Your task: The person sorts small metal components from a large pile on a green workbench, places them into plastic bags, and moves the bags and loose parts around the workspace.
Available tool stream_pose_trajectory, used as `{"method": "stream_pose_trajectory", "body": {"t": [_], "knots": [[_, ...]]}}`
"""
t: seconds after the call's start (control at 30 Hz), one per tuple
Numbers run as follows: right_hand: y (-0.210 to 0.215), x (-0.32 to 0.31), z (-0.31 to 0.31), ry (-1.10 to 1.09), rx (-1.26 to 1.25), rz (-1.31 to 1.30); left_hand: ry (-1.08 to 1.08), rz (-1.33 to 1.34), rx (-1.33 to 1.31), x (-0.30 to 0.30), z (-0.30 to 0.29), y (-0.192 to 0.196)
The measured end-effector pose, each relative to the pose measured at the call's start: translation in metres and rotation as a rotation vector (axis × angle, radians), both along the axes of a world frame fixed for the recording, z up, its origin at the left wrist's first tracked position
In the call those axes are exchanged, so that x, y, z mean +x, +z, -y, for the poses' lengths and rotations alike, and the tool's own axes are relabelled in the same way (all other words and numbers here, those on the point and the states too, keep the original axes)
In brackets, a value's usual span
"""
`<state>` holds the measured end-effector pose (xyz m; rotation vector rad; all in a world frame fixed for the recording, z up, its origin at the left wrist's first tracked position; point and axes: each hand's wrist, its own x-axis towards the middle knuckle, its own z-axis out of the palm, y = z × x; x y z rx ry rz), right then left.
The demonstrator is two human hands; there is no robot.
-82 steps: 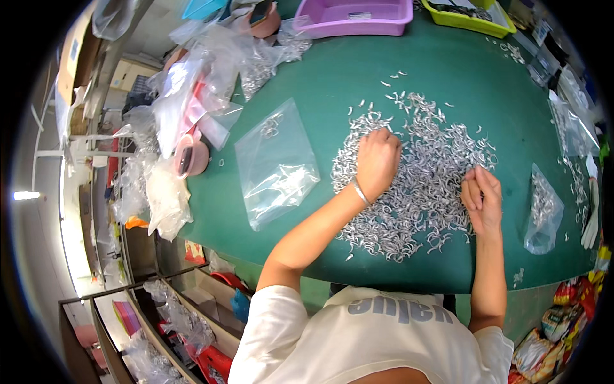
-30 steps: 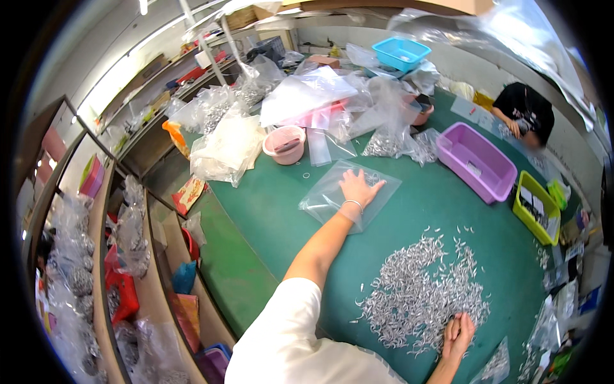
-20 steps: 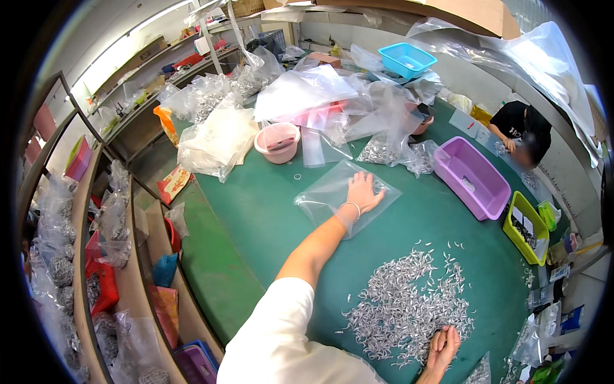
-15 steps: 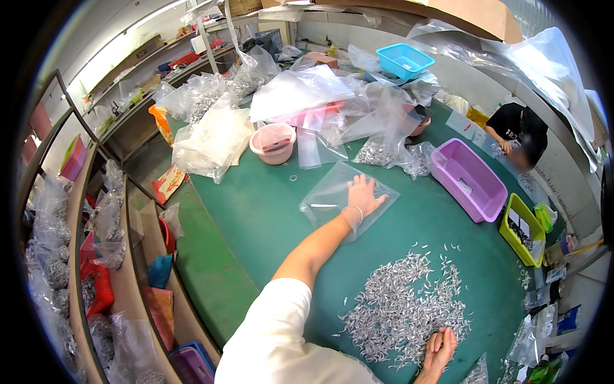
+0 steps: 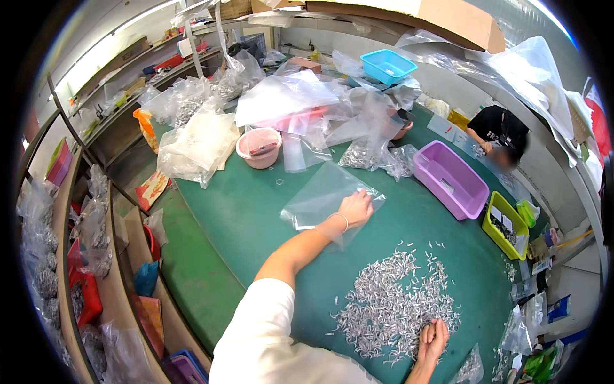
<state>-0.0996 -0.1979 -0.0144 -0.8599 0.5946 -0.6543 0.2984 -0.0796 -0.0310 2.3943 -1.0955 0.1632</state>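
Observation:
A clear plastic bag lies flat in the middle of the green table. My left hand is on its right part, fingers curled together and pinching the film near the edge. Closer to me spreads a heap of small curved silvery metal pieces. At the heap's lower right edge is my right hand, its fingers bent in and pressed together. Whatever those fingers hold, if anything, is too small to make out.
A purple basin and a lime green basket stand on the right. Behind the bag are a pink bucket and filled plastic bags. Another person works at the far right. Racks line the left side.
My left hand has gone from spread flat on the clear bag to curled fingers gripping its film. My right hand stays closed beside the heap. The whole view has shifted slightly.

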Motion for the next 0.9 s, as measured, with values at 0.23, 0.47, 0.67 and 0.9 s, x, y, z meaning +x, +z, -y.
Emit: {"method": "stream_pose_trajectory", "body": {"t": [0.23, 0.47, 0.67, 0.9], "knots": [[0.003, 0.006, -0.005, 0.019, -0.027, 0.002, 0.02, 0.029, -0.073, 0.02, -0.006, -0.031], [-0.002, -0.001, 0.001, -0.015, -0.066, -0.004, 0.223, 0.586, -0.254, 0.002, 0.011, -0.027], [0.002, 0.002, -0.002, -0.008, -0.086, -0.043, -0.084, 0.068, -0.053, 0.021, 0.006, -0.031], [0.002, 0.003, 0.0, 0.01, -0.104, -0.051, 0.028, 0.023, 0.144, -0.007, 0.0, -0.005]]}}
